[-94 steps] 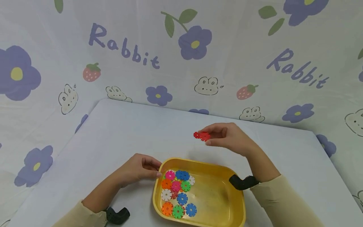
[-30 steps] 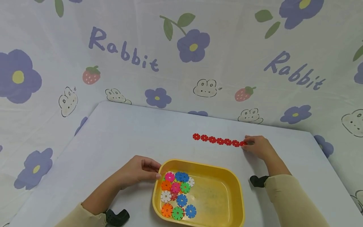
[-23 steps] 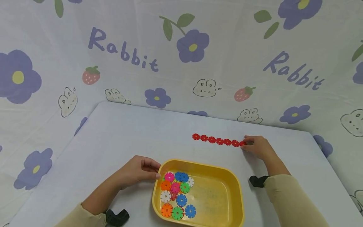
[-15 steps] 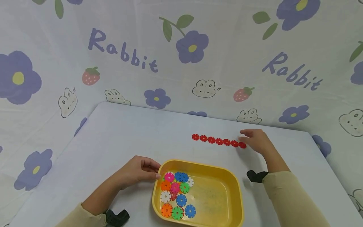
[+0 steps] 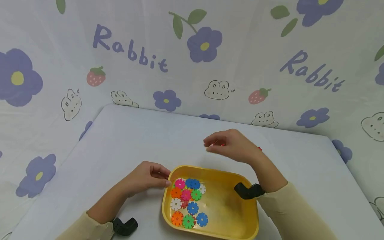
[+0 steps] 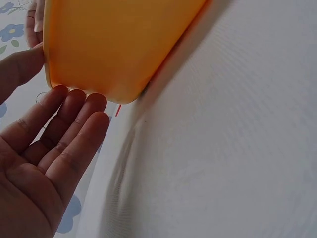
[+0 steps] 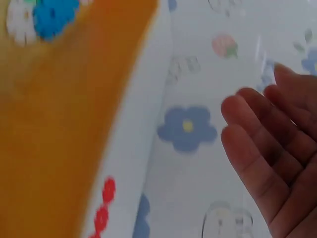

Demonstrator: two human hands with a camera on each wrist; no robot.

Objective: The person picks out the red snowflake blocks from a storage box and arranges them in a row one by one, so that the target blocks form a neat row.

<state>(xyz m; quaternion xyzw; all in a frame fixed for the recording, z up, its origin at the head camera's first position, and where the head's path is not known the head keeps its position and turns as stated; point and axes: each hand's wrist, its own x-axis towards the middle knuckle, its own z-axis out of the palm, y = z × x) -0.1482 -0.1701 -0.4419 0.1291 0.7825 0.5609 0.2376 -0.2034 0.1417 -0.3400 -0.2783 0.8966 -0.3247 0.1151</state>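
My left hand (image 5: 146, 180) holds the yellow plastic tray (image 5: 211, 169) at its left end, thumb at the rim and fingertips against the outer wall. Several colourful notched snowflake discs lie at the tray's left side, among them a green disc (image 5: 188, 221), a blue disc (image 5: 202, 219) and a white disc (image 5: 176, 204). My right hand (image 5: 232, 145) hovers beyond the tray, fingers loosely bent and nothing in them. It hides most of a row of red snowflake discs on the table; one end disc (image 5: 259, 148) peeks out, and more red discs (image 7: 101, 218) show in the right wrist view.
A white table (image 5: 144, 133) carries everything. Behind it hangs a patterned cloth (image 5: 135, 83) with flowers, rabbits and strawberries. A black wrist mount (image 5: 249, 191) on the right forearm overlaps the tray's far right corner; another black mount (image 5: 125, 226) sits at the left wrist.
My right hand let go of the last red disc at the row's right end, lifted, and moved left above the row. The left hand stays at the tray.
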